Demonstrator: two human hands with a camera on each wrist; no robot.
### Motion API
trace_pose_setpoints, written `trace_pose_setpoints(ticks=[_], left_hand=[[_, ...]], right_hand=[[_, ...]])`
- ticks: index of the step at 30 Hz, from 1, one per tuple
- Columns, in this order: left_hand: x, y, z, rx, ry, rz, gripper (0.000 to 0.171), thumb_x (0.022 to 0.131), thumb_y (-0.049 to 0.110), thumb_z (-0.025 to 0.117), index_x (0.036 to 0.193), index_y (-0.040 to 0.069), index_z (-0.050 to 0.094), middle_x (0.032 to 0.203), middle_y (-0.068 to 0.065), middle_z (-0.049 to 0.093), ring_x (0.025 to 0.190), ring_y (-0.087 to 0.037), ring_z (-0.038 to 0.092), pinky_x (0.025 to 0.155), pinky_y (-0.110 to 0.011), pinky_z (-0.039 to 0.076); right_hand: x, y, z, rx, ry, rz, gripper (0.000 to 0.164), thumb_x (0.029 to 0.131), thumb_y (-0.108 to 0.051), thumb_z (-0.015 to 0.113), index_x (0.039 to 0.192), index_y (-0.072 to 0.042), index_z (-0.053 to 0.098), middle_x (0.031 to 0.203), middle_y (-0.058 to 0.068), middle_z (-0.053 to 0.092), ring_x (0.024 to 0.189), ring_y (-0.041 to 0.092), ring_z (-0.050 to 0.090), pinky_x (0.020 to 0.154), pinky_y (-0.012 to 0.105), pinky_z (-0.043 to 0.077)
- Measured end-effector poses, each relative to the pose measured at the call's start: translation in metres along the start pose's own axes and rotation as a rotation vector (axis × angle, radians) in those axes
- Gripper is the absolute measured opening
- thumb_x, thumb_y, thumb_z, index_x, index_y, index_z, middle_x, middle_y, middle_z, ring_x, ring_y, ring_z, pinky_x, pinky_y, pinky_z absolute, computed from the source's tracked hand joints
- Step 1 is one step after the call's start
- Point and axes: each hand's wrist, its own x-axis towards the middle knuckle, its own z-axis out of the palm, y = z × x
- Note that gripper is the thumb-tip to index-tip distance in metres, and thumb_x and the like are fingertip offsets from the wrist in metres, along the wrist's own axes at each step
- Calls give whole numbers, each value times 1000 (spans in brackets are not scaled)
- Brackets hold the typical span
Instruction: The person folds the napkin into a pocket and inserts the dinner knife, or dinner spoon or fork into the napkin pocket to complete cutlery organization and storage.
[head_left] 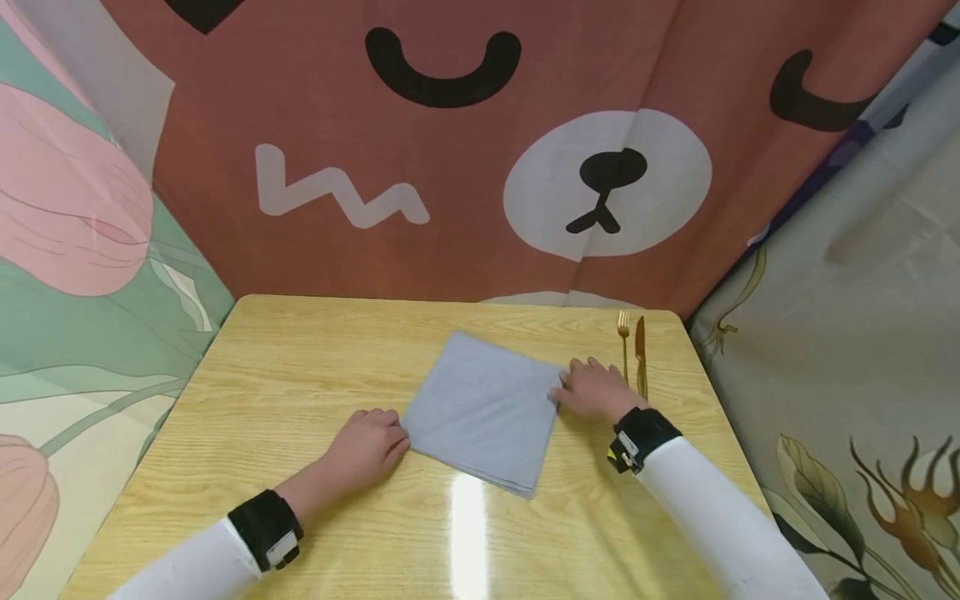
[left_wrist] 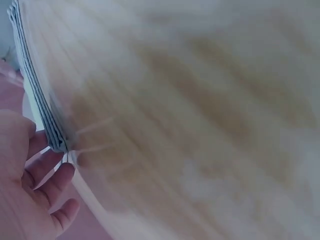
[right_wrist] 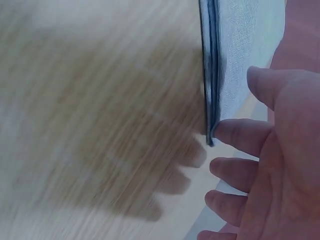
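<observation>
A folded grey-blue cloth napkin (head_left: 483, 412) lies flat and turned at a slant on the wooden table, its stacked layers showing along the edge (left_wrist: 34, 75) in the left wrist view. At its left corner, my left hand (head_left: 367, 450) touches the cloth with loosely bent fingertips. My right hand (head_left: 596, 390) is at the upper right corner; in the right wrist view its index fingertip (right_wrist: 225, 131) meets the corner of the layered edge (right_wrist: 212, 75). The thumb (right_wrist: 260, 82) there stands apart from the index finger, and the other fingers are spread.
A gold fork (head_left: 624, 329) and a gold knife (head_left: 640, 350) lie side by side just beyond my right hand, which partly overlaps them in the head view. Printed curtains (head_left: 337, 258) hang behind and beside the light wood table (head_left: 300, 350).
</observation>
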Motion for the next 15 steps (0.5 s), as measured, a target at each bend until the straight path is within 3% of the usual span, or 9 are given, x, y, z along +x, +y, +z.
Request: trace_pose_setpoints(ticks=[4,10,15], left_hand=[[-4,9,2,-42,3,37,12,96,30,71,86,26,75,78,14,53,75,-7,53,74,-33,44],[-6,24,5,-91,-19,97,10,96,30,72,88,27,77,84,15,61,80,-6,58,73,-32,47],[-5,35,8,-96,-21,132,13,97,31,70,84,29,75,79,17,58,75,-4,52,70,-28,43]], right_hand=[[15,3,-4,17,-28,14,63,106,-52,46,155,-12,47,161,25,40,148,54,33,112,80,26],[34,9,-7,61,-99,65,64,107,-54,43,163,-27,30,168,23,29,152,54,25,112,80,26],[45,7,-6,120,-111,76,66,106,-51,46,164,-31,24,169,24,22,153,56,20,112,81,23]])
